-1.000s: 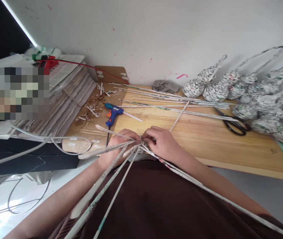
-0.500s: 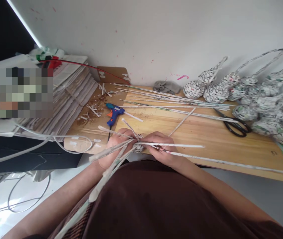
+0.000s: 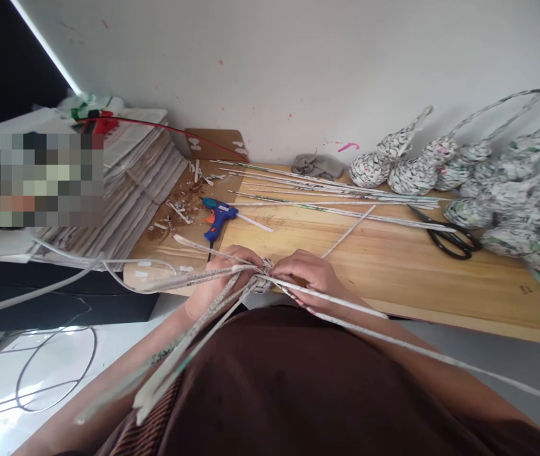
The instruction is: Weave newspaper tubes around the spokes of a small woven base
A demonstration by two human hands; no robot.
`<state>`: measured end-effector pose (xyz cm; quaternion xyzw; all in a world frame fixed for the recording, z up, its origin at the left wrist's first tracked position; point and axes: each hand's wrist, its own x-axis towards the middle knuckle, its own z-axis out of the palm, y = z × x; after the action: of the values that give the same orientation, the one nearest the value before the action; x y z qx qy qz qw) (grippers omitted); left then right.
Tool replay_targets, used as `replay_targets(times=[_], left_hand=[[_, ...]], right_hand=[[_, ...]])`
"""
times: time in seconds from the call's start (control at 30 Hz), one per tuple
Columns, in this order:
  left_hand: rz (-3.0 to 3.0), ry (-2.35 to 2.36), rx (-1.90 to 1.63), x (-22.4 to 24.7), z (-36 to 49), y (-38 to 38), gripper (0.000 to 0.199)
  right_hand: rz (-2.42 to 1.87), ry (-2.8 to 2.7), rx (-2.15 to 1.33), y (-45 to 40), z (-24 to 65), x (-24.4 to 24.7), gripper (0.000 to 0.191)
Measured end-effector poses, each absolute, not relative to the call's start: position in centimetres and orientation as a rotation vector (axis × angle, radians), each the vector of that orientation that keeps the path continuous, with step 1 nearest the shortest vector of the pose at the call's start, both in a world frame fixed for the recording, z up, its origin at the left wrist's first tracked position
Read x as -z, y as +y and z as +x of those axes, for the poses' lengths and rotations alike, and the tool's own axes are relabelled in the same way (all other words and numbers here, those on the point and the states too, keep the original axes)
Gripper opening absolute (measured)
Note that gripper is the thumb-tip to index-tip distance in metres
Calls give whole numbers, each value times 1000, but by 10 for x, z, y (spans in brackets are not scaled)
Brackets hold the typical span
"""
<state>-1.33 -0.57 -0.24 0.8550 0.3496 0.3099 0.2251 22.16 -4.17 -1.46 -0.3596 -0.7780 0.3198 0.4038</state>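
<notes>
A small woven piece of rolled newspaper (image 3: 263, 282) is between my two hands at the table's front edge, close to my body. My left hand (image 3: 225, 272) is closed round its left side, with several paper strips fanning out over the wrist toward the lower left. The fingers of my right hand (image 3: 305, 275) are pinched at its right side. Two long paper strips (image 3: 421, 347) run from the woven piece to the right, across my right hand and forearm. Parts of the woven piece are hidden by fingers and strips.
A blue glue gun (image 3: 219, 220) lies beyond my left hand. Long paper sticks (image 3: 317, 185) lie along the back, with black scissors (image 3: 454, 240) and woven paper bulbs (image 3: 412, 176) at right. Stacked paper (image 3: 149, 171) stands at left.
The right-hand strips have swung down toward my body, and the left strips have shifted and spread. A short strip standing up between my hands no longer shows. Both hands stay nearly in place.
</notes>
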Motion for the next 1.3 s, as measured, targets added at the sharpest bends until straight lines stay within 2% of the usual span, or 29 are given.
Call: replay_targets(times=[0.13, 0.27, 0.4, 0.47, 0.73, 0.97, 1.13, 1.27, 1.3], left_hand=[[2382, 933, -882, 0, -12, -6, 14], [2405, 934, -883, -5, -11, -7, 11], [2436, 959, -868, -9, -9, -7, 11], [2393, 976, -883, -10, -9, -6, 11], [2325, 1008, -832, -11, -10, -5, 12], [2278, 998, -786, -12, -8, -4, 10], [2349, 1117, -786, -13, -8, -4, 11], [2278, 1331, -839, -14, -9, -6, 13], [2241, 1406, -847, -14, -9, -7, 14]], right_hand=[[-1117, -1588, -1312, -40, 215, 12, 29], [-1220, -1576, -1413, -36, 215, 0, 35], [-1397, -1794, -1217, -32, 217, -15, 13], [-1421, -1840, -1117, -32, 215, -17, 8], [-1197, -1951, -780, -31, 214, 1, 28], [-1032, -2082, -627, -30, 216, 8, 33], [-1150, -2333, -539, -27, 230, -2, 25], [-1357, -2263, -158, -20, 263, -9, 17], [-1446, -2123, -22, -18, 273, -9, 22]])
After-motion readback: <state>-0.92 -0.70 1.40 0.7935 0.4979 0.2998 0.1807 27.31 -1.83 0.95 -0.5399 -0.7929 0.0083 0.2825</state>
